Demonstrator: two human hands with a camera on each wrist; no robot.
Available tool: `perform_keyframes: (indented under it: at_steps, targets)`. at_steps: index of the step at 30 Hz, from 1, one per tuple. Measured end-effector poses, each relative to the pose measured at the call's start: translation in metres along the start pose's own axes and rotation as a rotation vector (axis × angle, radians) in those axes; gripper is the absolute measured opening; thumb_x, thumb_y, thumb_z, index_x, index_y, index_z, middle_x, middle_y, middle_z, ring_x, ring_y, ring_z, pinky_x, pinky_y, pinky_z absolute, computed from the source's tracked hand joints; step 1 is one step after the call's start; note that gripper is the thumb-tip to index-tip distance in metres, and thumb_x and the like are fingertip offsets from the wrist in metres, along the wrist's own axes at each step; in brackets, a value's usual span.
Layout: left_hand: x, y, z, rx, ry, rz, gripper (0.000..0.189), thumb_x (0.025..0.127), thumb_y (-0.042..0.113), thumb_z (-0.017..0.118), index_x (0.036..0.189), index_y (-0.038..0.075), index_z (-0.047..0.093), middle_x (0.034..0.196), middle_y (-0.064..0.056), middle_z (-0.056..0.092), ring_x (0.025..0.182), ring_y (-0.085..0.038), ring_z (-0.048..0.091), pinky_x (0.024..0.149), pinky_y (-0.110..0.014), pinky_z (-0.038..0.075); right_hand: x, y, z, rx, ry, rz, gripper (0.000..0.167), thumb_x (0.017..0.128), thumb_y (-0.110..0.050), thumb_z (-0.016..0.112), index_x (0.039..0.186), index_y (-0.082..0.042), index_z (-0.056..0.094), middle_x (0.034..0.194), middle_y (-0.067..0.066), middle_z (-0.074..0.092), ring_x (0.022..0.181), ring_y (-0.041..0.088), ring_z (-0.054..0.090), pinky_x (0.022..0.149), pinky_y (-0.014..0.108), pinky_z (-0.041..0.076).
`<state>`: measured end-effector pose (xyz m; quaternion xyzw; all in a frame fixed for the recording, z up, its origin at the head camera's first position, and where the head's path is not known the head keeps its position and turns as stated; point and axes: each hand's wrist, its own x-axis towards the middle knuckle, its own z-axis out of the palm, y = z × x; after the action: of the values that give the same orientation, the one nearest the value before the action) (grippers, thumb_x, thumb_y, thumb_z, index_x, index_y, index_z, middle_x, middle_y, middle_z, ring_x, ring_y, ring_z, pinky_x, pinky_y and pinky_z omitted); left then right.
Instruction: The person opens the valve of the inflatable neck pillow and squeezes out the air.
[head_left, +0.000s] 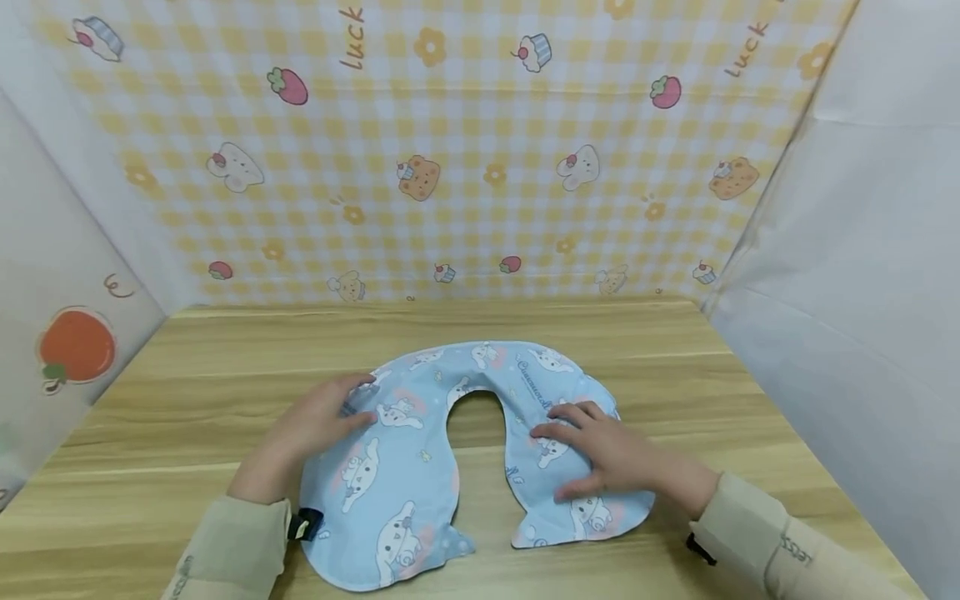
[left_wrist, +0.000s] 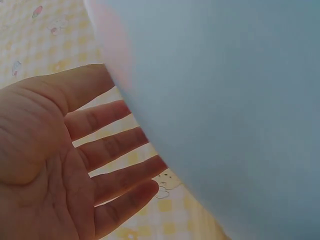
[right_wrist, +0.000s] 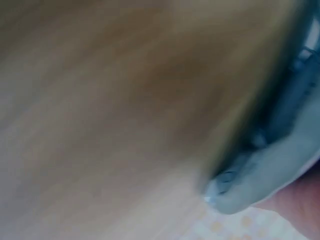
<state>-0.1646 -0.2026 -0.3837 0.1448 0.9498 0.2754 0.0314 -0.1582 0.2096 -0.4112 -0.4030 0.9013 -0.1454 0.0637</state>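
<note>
A light-blue U-shaped neck pillow (head_left: 420, 450) printed with white cartoon dogs lies on the wooden table, its two ends pointing toward me. My left hand (head_left: 321, 421) is at its left outer edge, thumb and fingers extended and touching there. In the left wrist view the straight fingers of that left hand (left_wrist: 75, 150) reach the pillow's edge, and some tips are hidden by the pillow (left_wrist: 225, 110). Across the pillow's right arm, my right hand (head_left: 603, 450) rests with its fingers spread. The blurred right wrist view shows the pillow's rim (right_wrist: 260, 185) and a bit of the hand.
The wooden tabletop (head_left: 225, 375) surrounds the pillow. Behind it stands a yellow checked cloth (head_left: 480, 117) with cartoon prints. White sheets hang at both sides, the left one (head_left: 30, 250) bearing an orange fruit print.
</note>
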Motion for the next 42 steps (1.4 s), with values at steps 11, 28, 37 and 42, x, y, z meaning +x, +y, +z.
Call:
perform_keyframes:
  at_steps: [11, 28, 37, 42]
  targets:
    - [-0.001, 0.045, -0.003, 0.060, 0.054, 0.091, 0.046, 0.095, 0.021, 0.067, 0.136, 0.003, 0.057, 0.140, -0.020, 0.058, 0.132, -0.042, 0.052, 0.108, -0.058, 0.042, -0.007, 0.009, -0.042, 0.186, 0.152, 0.079, 0.052, 0.093, -0.033, 0.069, 0.137, -0.008, 0.057, 0.142, 0.017, 0.056, 0.134, 0.042, 0.048, 0.108, 0.062, 0.039]
    - [0.035, 0.141, 0.063, -0.006, -0.141, 0.363, 0.036, 0.093, 0.020, 0.070, 0.126, 0.004, 0.067, 0.129, -0.008, 0.067, 0.122, -0.024, 0.061, 0.104, -0.041, 0.050, -0.023, 0.017, -0.045, 0.243, 0.173, 0.096, 0.038, 0.092, -0.027, 0.071, 0.124, -0.006, 0.066, 0.126, 0.007, 0.067, 0.118, 0.032, 0.062, 0.098, 0.052, 0.051]
    - [0.053, 0.152, 0.081, 0.011, -0.235, 0.312, 0.035, 0.092, 0.021, 0.072, 0.125, 0.010, 0.068, 0.130, -0.002, 0.066, 0.121, -0.018, 0.062, 0.103, -0.035, 0.051, -0.018, 0.015, -0.037, 0.311, 0.092, 0.056, 0.039, 0.090, -0.038, 0.073, 0.122, -0.015, 0.069, 0.122, 0.000, 0.068, 0.114, 0.023, 0.062, 0.098, 0.042, 0.052]
    - [0.056, 0.151, 0.087, 0.026, -0.276, 0.253, 0.042, 0.091, 0.025, 0.074, 0.131, 0.013, 0.065, 0.133, 0.000, 0.065, 0.124, -0.018, 0.060, 0.105, -0.035, 0.049, -0.017, 0.015, -0.033, 0.296, 0.073, 0.050, 0.041, 0.088, -0.038, 0.074, 0.123, -0.018, 0.068, 0.122, -0.002, 0.066, 0.115, 0.020, 0.059, 0.101, 0.039, 0.047]
